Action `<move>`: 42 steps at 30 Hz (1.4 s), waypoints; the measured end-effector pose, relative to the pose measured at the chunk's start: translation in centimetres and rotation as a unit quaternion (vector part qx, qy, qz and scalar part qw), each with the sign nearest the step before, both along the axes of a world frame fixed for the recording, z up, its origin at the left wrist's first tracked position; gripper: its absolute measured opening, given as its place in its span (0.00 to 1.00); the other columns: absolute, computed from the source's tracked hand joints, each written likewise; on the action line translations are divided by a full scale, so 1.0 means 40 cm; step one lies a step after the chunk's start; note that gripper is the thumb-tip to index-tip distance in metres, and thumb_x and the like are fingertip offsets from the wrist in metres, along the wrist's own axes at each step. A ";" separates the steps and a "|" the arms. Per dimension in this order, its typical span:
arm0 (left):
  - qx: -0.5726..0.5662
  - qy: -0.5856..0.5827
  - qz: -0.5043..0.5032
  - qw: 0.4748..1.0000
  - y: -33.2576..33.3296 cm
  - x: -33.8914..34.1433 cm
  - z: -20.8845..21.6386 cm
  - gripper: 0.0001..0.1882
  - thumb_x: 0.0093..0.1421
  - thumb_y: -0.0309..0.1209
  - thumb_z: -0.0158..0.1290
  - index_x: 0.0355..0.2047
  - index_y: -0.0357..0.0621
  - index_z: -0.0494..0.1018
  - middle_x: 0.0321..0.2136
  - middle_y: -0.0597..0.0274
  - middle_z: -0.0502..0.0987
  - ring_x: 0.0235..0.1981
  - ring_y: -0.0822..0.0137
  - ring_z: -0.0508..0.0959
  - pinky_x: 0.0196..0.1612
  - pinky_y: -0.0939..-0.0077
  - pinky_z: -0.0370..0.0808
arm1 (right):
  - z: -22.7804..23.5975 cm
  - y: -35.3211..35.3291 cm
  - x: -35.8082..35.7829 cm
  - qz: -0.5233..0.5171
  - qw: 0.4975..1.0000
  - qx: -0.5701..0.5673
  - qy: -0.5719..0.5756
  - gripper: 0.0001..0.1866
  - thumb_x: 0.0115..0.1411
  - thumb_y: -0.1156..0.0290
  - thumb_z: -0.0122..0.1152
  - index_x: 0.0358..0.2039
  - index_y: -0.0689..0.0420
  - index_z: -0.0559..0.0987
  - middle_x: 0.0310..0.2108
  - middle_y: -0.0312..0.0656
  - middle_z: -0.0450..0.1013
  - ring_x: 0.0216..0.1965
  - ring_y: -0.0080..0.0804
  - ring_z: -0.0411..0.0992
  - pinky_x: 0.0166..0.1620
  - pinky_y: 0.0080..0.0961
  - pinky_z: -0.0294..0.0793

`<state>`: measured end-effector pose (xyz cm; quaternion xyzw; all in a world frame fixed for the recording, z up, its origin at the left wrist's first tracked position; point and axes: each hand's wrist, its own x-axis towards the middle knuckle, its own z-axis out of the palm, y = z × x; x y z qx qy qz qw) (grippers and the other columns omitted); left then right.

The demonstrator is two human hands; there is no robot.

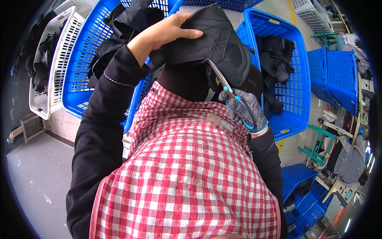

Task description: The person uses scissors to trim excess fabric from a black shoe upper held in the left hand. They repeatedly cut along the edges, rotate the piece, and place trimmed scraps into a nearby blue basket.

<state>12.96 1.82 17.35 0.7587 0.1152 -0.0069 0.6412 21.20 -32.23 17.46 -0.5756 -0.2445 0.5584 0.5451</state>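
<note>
Over your lap (185,81), the black padded piece (217,42), judged light and pliable, sits pinched in the grip of your left hand (169,34) by its upper-left side, best held there, clear of the scissors (227,90) your gloved right hand (250,108) clasps.

The stitched fabric piece (213,38) is black, the knitted glove (258,106) mottled grey edged light blue, the metal scissors (227,87) silver with light-blue accents, the cloth apron (191,167) checked red and white.

The black pad (195,47) hides fingertips of the left hand (169,32), thumb aside, and the view's top edge crops the leftmost blue basket (76,75).
</note>
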 end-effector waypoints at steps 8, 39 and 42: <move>-0.029 -0.028 0.024 0.999 0.055 0.042 -0.060 0.40 0.60 0.43 0.68 0.67 0.35 0.68 0.49 0.44 0.82 0.45 0.56 0.86 0.54 0.70 0.82 | -0.047 0.013 0.009 -0.144 0.932 -0.097 0.317 0.20 0.76 0.58 0.52 0.52 0.64 0.76 0.28 0.35 0.71 0.26 0.13 0.66 0.27 0.10 0.65; -0.018 0.096 0.025 0.995 0.025 0.039 0.099 0.30 0.63 0.42 0.66 0.58 0.35 0.76 0.42 0.60 0.83 0.37 0.68 0.81 0.38 0.77 0.76 | 0.015 0.043 0.047 -0.052 0.986 -0.069 0.141 0.28 0.65 0.45 0.65 0.51 0.58 0.79 0.28 0.32 0.75 0.22 0.13 0.69 0.25 0.12 0.65; -0.035 0.046 0.019 0.998 0.028 0.059 0.047 0.33 0.62 0.42 0.66 0.61 0.36 0.73 0.44 0.51 0.83 0.38 0.60 0.84 0.43 0.73 0.79 | 0.010 0.047 0.036 -0.027 0.996 -0.059 0.056 0.31 0.65 0.40 0.63 0.51 0.57 0.78 0.27 0.32 0.75 0.20 0.13 0.67 0.23 0.12 0.63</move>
